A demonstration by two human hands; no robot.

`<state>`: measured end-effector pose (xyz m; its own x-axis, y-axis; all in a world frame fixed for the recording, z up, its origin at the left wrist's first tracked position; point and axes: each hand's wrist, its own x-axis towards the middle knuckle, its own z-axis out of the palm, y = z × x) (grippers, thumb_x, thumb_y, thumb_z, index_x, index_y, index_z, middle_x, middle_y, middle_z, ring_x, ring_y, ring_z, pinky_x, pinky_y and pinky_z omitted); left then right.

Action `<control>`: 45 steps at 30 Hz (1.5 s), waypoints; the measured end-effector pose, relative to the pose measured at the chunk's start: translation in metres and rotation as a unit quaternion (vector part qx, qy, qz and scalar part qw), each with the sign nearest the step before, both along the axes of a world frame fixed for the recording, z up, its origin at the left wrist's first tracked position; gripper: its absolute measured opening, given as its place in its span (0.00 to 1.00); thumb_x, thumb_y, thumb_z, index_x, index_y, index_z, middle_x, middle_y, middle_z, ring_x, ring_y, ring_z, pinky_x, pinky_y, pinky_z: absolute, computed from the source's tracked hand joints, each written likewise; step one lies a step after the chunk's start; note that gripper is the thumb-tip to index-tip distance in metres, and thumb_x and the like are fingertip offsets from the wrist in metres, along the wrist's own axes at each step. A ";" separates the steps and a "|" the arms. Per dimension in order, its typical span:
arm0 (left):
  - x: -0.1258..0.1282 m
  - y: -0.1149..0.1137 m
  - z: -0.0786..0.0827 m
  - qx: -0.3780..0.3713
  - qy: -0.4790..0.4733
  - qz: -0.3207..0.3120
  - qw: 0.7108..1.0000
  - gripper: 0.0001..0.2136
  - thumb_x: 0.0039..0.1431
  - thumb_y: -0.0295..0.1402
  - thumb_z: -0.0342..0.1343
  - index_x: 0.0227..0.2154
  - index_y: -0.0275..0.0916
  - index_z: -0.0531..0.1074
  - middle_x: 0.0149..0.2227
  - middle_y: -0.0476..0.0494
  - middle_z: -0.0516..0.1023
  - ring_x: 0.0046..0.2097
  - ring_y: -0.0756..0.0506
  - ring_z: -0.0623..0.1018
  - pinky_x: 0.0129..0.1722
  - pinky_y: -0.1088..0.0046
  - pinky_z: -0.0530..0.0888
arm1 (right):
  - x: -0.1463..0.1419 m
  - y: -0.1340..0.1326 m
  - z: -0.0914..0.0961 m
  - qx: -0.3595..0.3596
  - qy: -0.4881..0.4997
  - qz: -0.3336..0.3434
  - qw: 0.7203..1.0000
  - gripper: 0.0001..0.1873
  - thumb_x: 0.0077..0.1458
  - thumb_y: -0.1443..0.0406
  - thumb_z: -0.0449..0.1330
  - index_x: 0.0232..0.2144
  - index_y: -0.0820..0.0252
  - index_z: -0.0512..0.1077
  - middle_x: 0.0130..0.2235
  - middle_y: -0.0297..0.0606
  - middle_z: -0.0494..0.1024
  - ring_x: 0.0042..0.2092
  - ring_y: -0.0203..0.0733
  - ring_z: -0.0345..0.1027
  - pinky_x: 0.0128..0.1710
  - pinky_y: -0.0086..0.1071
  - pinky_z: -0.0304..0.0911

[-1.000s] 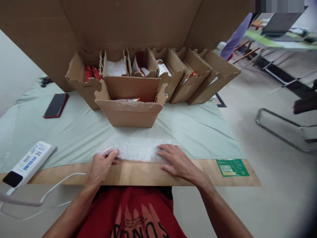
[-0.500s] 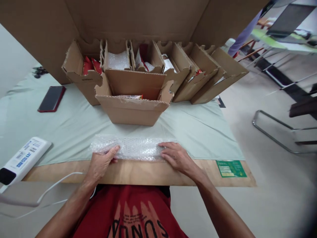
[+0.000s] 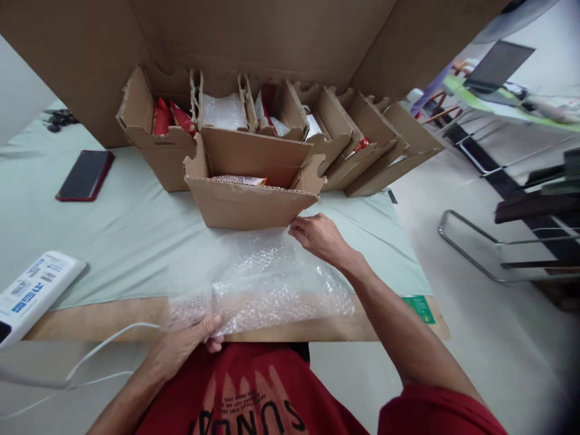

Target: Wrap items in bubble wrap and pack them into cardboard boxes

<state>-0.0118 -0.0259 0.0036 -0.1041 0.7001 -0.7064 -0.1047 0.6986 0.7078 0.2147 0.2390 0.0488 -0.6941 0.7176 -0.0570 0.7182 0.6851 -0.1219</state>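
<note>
A sheet of clear bubble wrap lies spread across the cloth and the wooden front edge of the table. Its near left edge is pinched by my left hand, thumb on top. My right hand is closed on the sheet's far edge, close to the bottom corner of the front cardboard box. That box is open at the top, with a printed packet inside.
Behind stand several open cardboard bins with red packets and bubble wrap, inside a large cardboard enclosure. At left are a phone and a white power strip with a cable. A green card lies at the right front edge.
The bubble wrap was a narrow folded strip and is now opened out wider. My right hand has moved away from me with its far edge; my left hand has come nearer to me.
</note>
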 end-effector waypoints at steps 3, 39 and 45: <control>-0.001 -0.010 -0.001 -0.010 -0.032 -0.004 0.999 0.26 0.48 0.62 0.60 0.19 0.41 0.77 0.29 0.41 0.83 0.30 0.42 0.79 0.36 0.66 0.76 | 0.002 0.003 -0.019 0.024 0.028 -0.010 0.999 0.10 0.63 0.63 0.57 0.40 0.59 0.78 0.41 0.44 0.84 0.42 0.50 0.76 0.43 0.39 0.61; -0.013 0.141 0.015 0.342 0.239 0.130 0.899 0.43 0.53 0.39 0.61 0.69 0.39 0.49 0.67 0.28 0.61 0.65 0.31 0.68 0.61 0.45 0.70 | -0.019 0.023 -0.055 -0.147 0.435 -0.110 0.882 0.21 0.59 0.62 0.57 0.54 0.57 0.72 0.49 0.43 0.82 0.47 0.49 0.77 0.42 0.40 0.74; -0.017 0.127 0.016 0.304 0.290 0.085 0.903 0.45 0.55 0.43 0.58 0.71 0.38 0.42 0.71 0.25 0.54 0.68 0.30 0.65 0.62 0.46 0.69 | -0.004 0.026 -0.058 -0.146 0.440 -0.121 0.878 0.23 0.61 0.60 0.57 0.57 0.57 0.71 0.55 0.46 0.79 0.51 0.49 0.76 0.45 0.43 0.74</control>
<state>-0.0287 0.1008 0.0193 -0.4750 0.8799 0.0118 0.3385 0.1703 0.9254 0.2104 0.2648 -0.0094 -0.3909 0.8939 0.2195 0.3775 0.3731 -0.8475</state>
